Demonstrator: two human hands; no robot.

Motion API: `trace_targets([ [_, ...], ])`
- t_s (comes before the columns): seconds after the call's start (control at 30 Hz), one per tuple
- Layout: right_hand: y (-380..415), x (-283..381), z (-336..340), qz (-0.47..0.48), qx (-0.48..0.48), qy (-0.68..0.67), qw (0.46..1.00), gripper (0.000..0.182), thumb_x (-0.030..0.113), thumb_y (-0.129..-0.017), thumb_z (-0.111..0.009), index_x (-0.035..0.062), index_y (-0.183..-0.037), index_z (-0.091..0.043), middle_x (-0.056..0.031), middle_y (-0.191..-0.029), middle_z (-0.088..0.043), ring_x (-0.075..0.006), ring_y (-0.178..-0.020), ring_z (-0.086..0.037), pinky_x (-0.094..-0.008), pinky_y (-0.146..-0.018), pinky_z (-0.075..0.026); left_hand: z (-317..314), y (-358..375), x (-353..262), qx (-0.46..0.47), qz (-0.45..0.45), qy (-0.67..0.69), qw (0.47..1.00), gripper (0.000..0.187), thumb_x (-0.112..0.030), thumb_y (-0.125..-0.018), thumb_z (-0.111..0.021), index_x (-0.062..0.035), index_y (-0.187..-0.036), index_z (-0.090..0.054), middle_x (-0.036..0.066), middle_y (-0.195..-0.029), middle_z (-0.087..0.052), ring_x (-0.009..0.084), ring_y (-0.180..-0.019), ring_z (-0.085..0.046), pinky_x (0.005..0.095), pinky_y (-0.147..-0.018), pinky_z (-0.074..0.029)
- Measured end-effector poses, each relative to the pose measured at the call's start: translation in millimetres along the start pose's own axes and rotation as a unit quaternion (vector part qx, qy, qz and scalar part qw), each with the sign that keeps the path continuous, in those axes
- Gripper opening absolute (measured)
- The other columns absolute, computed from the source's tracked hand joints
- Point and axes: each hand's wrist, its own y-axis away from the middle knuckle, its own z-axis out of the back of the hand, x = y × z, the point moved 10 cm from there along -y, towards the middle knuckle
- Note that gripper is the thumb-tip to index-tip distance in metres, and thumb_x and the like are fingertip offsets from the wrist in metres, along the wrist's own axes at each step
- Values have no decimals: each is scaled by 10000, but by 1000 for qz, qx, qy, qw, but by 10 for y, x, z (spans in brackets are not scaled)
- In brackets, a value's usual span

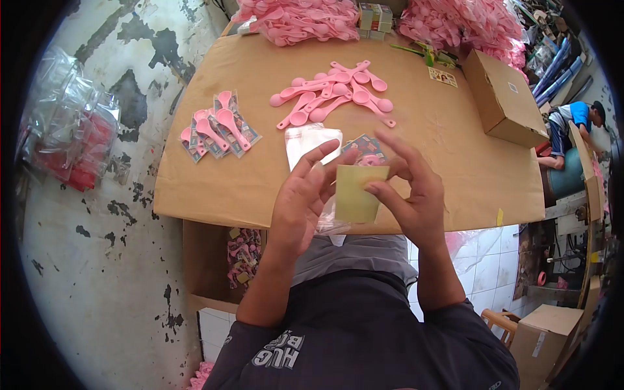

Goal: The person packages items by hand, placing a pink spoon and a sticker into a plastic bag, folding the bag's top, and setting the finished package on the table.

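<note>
Card [356, 205], one: above the table [481, 188], pinched between thumb and fingers of right hand [418, 198]. Left hand [296, 207]: fingers bent beside card; grip, can't tell. Risks: one-sided pinch, card may twist; careless left sweep, bags [302, 146] may scatter.

Yellowish card [354, 198] in my right hand [417, 195] hides part of printed packet [361, 144]; bagged pink spoons [299, 23] cut off by top edge.
</note>
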Motion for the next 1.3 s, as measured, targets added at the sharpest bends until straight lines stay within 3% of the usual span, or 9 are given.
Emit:
trace_targets([
  [0.13, 28, -269, -166, -110, 34, -47, 992, 816, 84, -853, -810, 45, -1535, -362, -69, -807, -708, -98, -749, -667, -253, -710, -519, -18, 9, -52, 0, -19, -140, 990, 496, -154, -1030, -591, 29, -1462, -429, 193, -1254, -671, 180, -1135, -647, 322, -959, -524],
  [0.2, 23, -303, -248, -116, 44, -66, 990, 813, 80, -867, -797, 43, -1540, -342, -63, -777, -691, -96, -723, -660, -253, -691, -517, 107, 13, -37, -62, -25, -172, 983, 420, -139, -1016, -630, 32, -1386, -530, 139, -1064, -744, 127, -924, -704, 263, -782, -574],
  [0.37, 55, -467, -393, -172, 49, -112, 977, 759, 62, -900, -757, 44, -1528, -330, -65, -747, -680, -98, -693, -660, -260, -670, -523, 244, 29, -35, -85, -30, -180, 980, 388, -132, -1020, -626, 32, -1366, -559, 139, -1038, -747, 118, -863, -705, 251, -709, -575],
  [0.47, -33, -417, -202, -126, -61, -84, 987, 617, 36, -893, -744, 51, -1440, -459, -104, -866, -693, -130, -710, -654, -274, -649, -522, 257, 31, -120, -90, -46, -213, 972, 404, -112, -1020, -621, 2, -1400, -545, 127, -1006, -754, 102, -816, -697, 244, -658, -566],
  [0.53, -135, 93, -78, 131, -120, 166, 970, 441, 24, -848, -759, 61, -1267, -625, -134, -1041, -668, -202, -831, -641, -320, -688, -523, 212, 69, -150, -93, -43, -231, 968, 429, -98, -1019, -618, -20, -1431, -529, 122, -990, -757, 93, -797, -692, 241, -637, -558],
  [0.6, -205, 204, -140, 163, -114, 203, 959, 372, 28, -822, -770, 63, -1179, -672, -132, -1098, -647, -235, -896, -619, -346, -725, -518, 137, 89, -183, -92, -53, -215, 971, 513, -72, -1013, -618, -77, -1505, -471, 91, -941, -754, 69, -753, -671, 232, -589, -533],
  [0.67, -237, 330, -233, 197, -105, 259, 940, 275, 43, -775, -788, 65, -1045, -736, -110, -1173, -631, -289, -1034, -581, -399, -820, -500, 123, 104, -158, -71, -50, -225, 971, 548, -58, -1011, -615, -90, -1530, -441, 79, -934, -750, 53, -770, -655, 218, -611, -518],
  [1.13, -228, 420, -254, 229, -118, 298, 919, 236, 0, -733, -759, 41, -963, -726, -84, -1100, -673, -282, -995, -604, -400, -813, -495, 64, 156, -98, -10, -45, -324, 945, 635, -62, -982, -628, -111, -1570, -392, 71, -880, -758, 0, -830, -581, 187, -721, -455],
  [1.3, -281, 308, -215, 201, -83, 242, 946, 204, -4, -740, -751, 43, -931, -698, -93, -1069, -686, -274, -983, -623, -382, -833, -498, 22, 195, -49, 6, -21, -329, 944, 632, -29, -988, -632, -26, -1560, -363, 128, -1022, -761, 76, -968, -657, 223, -840, -501],
])
